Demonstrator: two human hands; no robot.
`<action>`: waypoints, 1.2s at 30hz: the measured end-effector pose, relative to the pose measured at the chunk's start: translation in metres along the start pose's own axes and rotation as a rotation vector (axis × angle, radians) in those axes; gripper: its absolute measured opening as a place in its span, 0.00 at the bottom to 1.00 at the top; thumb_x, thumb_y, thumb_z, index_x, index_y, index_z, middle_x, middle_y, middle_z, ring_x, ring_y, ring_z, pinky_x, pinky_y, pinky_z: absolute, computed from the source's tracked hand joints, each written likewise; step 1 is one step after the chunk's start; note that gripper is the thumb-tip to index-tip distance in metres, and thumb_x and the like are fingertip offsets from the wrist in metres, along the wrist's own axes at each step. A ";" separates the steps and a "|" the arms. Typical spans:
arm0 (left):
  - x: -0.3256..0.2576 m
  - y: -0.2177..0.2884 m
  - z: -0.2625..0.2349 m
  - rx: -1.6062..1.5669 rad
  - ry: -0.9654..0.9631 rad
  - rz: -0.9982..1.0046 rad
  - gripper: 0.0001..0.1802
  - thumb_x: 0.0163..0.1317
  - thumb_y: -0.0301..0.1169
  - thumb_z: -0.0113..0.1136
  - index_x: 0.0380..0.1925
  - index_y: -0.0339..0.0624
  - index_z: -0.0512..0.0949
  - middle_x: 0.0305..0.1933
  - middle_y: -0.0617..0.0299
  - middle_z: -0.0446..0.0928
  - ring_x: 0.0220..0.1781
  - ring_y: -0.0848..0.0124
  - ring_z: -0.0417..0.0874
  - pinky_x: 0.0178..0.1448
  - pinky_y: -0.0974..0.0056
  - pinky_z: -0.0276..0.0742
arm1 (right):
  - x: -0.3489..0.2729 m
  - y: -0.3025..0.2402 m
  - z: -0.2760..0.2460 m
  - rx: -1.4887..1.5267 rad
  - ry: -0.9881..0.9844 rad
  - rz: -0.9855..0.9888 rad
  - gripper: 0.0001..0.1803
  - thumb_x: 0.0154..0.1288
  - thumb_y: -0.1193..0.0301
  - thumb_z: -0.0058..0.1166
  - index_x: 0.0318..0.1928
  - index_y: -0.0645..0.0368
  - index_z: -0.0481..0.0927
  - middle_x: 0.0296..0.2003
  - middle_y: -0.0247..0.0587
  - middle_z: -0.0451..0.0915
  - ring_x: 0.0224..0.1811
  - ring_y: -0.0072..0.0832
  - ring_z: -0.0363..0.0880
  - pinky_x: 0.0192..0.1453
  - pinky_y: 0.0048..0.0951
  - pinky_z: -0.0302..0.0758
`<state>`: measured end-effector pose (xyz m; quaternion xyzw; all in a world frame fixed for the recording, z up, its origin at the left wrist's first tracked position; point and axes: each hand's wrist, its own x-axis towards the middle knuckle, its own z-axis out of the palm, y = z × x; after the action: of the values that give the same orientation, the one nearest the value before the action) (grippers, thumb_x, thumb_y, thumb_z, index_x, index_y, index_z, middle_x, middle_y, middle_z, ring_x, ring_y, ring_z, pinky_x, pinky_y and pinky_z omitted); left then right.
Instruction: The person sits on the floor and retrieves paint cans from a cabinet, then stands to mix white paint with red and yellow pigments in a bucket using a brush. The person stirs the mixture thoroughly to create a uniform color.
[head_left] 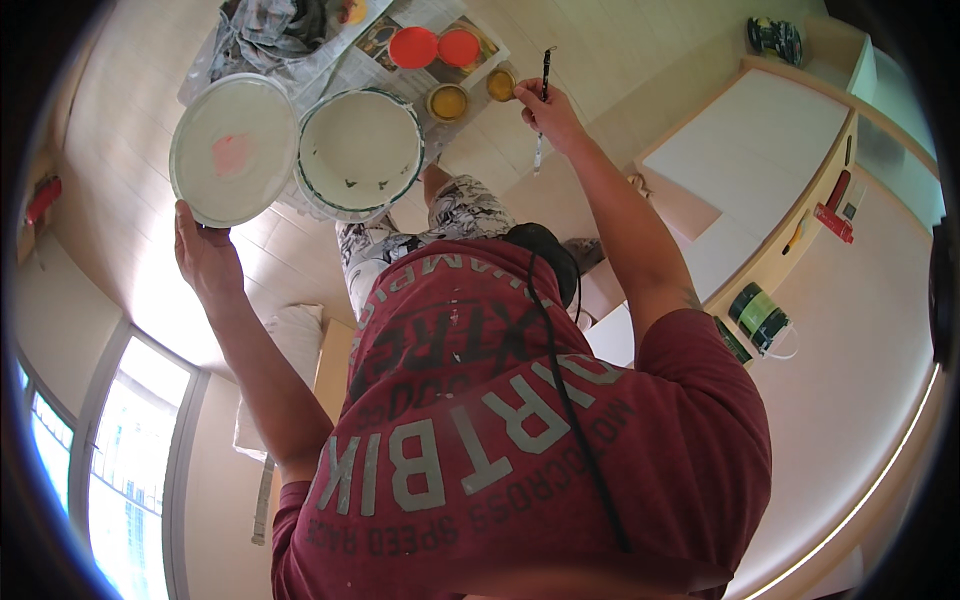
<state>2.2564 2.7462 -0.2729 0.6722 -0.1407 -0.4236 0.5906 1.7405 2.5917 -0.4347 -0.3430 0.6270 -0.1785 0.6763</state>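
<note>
Floor; two amber jars; left hand gripping one white lid; right hand clasping one brush beside jar

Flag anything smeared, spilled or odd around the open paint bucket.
A pink patch stands out on the otherwise pale lid in the left hand. Inside the bucket, dark flecks interrupt the pale coating near the rim.

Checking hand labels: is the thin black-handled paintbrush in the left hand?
No: the right hand holds the paintbrush, while the left hand grips the round off-white lid by its rim.
</note>
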 end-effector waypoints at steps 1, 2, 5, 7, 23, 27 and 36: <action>0.003 -0.001 -0.002 0.003 -0.015 -0.003 0.23 0.84 0.43 0.54 0.60 0.32 0.78 0.56 0.55 0.83 0.54 0.67 0.85 0.58 0.59 0.83 | 0.004 0.008 -0.002 0.058 -0.016 0.006 0.10 0.79 0.65 0.62 0.48 0.57 0.81 0.39 0.35 0.85 0.24 0.16 0.72 0.25 0.21 0.63; 0.005 -0.002 -0.003 -0.009 -0.016 -0.004 0.23 0.84 0.43 0.54 0.61 0.32 0.78 0.56 0.55 0.82 0.55 0.67 0.85 0.59 0.59 0.83 | 0.010 0.016 -0.003 0.116 -0.033 0.013 0.09 0.79 0.65 0.62 0.49 0.56 0.81 0.40 0.35 0.86 0.24 0.16 0.72 0.24 0.21 0.63; 0.010 -0.001 0.004 -0.035 -0.016 -0.013 0.23 0.85 0.43 0.53 0.62 0.32 0.77 0.59 0.53 0.82 0.58 0.65 0.84 0.62 0.57 0.83 | 0.029 0.033 0.001 0.263 -0.019 0.084 0.08 0.80 0.66 0.61 0.49 0.56 0.80 0.42 0.37 0.86 0.25 0.16 0.72 0.23 0.21 0.62; 0.012 0.001 0.012 -0.041 -0.004 -0.021 0.23 0.85 0.43 0.53 0.62 0.31 0.77 0.60 0.53 0.81 0.60 0.64 0.84 0.63 0.57 0.82 | 0.046 0.043 0.004 0.284 0.007 0.114 0.10 0.79 0.65 0.62 0.51 0.56 0.80 0.43 0.37 0.86 0.25 0.18 0.73 0.24 0.22 0.64; 0.018 0.001 0.023 0.107 0.084 -0.121 0.36 0.84 0.50 0.52 0.71 0.23 0.68 0.75 0.47 0.71 0.75 0.62 0.72 0.80 0.57 0.64 | 0.012 0.060 0.096 -0.566 0.280 -0.559 0.47 0.51 0.60 0.80 0.72 0.47 0.72 0.65 0.46 0.77 0.65 0.49 0.82 0.65 0.46 0.82; 0.029 0.005 0.008 0.198 0.036 -0.104 0.35 0.84 0.50 0.51 0.71 0.24 0.69 0.73 0.48 0.74 0.73 0.62 0.74 0.78 0.58 0.66 | 0.016 0.072 0.097 -0.487 0.319 -0.621 0.45 0.51 0.61 0.81 0.70 0.50 0.74 0.63 0.46 0.80 0.65 0.48 0.82 0.64 0.45 0.83; 0.058 0.027 -0.038 0.212 -0.102 -0.061 0.34 0.86 0.50 0.45 0.70 0.26 0.70 0.70 0.46 0.75 0.71 0.61 0.77 0.76 0.57 0.73 | -0.128 -0.002 0.073 -0.274 0.361 -0.430 0.45 0.52 0.63 0.85 0.69 0.53 0.76 0.52 0.28 0.84 0.40 0.17 0.77 0.46 0.25 0.79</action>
<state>2.3273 2.7248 -0.2734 0.7126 -0.1941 -0.4575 0.4952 1.7922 2.6935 -0.3420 -0.5186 0.6683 -0.2893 0.4480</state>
